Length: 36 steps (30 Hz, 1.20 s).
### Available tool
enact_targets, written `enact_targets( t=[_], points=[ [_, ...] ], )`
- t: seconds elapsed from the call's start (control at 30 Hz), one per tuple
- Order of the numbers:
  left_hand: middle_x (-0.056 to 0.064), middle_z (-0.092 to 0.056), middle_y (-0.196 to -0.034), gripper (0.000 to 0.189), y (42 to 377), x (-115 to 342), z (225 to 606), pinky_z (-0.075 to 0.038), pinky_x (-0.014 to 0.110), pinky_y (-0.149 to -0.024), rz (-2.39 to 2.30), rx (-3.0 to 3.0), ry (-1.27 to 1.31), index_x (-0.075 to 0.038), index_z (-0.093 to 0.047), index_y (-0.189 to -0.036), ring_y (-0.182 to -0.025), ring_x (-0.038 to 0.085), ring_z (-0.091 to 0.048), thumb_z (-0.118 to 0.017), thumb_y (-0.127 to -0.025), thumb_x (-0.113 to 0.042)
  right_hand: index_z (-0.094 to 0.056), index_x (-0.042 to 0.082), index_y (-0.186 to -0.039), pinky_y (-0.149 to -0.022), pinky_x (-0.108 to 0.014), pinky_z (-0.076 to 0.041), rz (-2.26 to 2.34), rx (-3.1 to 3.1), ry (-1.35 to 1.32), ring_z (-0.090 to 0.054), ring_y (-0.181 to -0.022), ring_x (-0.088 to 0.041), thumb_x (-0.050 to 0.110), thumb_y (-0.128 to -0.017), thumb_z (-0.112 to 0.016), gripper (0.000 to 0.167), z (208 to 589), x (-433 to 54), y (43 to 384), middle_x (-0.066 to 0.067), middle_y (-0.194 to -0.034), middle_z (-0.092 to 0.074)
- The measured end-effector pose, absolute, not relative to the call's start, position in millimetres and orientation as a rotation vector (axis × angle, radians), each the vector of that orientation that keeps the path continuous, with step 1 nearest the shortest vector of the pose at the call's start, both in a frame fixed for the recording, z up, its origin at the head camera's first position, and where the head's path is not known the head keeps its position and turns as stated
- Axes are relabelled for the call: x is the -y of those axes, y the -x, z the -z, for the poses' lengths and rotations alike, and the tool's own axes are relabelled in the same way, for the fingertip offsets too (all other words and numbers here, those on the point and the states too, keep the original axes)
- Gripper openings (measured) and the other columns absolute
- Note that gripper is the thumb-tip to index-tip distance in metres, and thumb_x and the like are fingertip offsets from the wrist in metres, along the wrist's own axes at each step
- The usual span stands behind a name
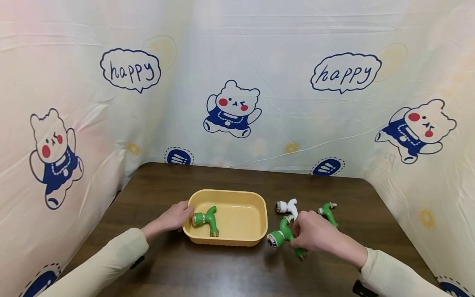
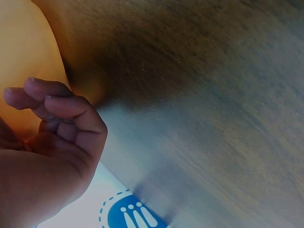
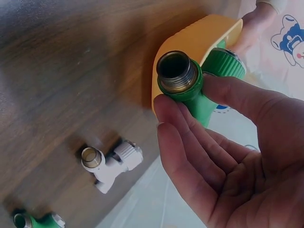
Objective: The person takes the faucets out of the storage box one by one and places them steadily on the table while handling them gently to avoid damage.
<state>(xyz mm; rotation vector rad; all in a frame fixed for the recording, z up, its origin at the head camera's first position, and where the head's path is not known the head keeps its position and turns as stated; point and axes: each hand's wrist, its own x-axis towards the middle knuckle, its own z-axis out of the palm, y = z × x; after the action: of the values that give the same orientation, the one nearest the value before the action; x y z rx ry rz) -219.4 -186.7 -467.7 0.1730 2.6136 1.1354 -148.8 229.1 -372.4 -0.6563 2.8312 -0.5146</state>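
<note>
My left hand (image 1: pixel 177 216) grips the left rim of a yellow plastic basin (image 1: pixel 237 239); the left wrist view shows its curled fingers (image 2: pixel 71 107) against the basin's outer side. Inside the basin, toward its left end, lies a green faucet (image 1: pixel 212 220). My right hand (image 1: pixel 315 232) pinches another green faucet (image 1: pixel 276 238) between thumb and fingers, just right of the basin and above the table. In the right wrist view the threaded metal end of this faucet (image 3: pixel 178 73) faces the camera. Behind the right hand lies a white faucet (image 1: pixel 287 206), partly hidden.
A smaller green faucet (image 1: pixel 327 212) lies on the dark wooden table (image 1: pixel 237 272), right of the white one. Pale printed curtains (image 1: pixel 282 103) enclose the back and sides of the table.
</note>
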Motion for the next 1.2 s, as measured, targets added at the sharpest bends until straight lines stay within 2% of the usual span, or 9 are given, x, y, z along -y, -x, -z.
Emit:
enact_targets(
  t=[0.97, 1.2],
  points=[
    [0.01, -0.061, -0.064, 0.035, 219, 187, 467, -0.041, 0.025, -0.041, -1.132, -2.611, -0.159, 0.006, -0.056, -0.126, -0.043, 0.014, -0.051, -0.035, -0.111, -0.018, -0.058, 0.018, -0.055, -0.048, -0.021, -0.032, 0.668, -2.749, 0.56, -0.036, -0.047, -0.003, 0.011, -0.076, -0.084, 0.034, 387, -253, 135, 0.017, -0.049, -0.037],
    [0.01, -0.061, -0.066, 0.035, 219, 187, 469, -0.042, 0.026, -0.042, -1.125, -2.609, -0.159, 0.005, -0.056, -0.127, -0.044, 0.015, -0.052, -0.036, -0.111, -0.018, -0.06, 0.016, -0.055, -0.046, -0.023, -0.039, 0.722, -2.716, 0.518, -0.046, -0.046, -0.004, 0.012, -0.078, -0.085, 0.034, 396, -259, 133, 0.015, -0.048, -0.045]
  ],
)
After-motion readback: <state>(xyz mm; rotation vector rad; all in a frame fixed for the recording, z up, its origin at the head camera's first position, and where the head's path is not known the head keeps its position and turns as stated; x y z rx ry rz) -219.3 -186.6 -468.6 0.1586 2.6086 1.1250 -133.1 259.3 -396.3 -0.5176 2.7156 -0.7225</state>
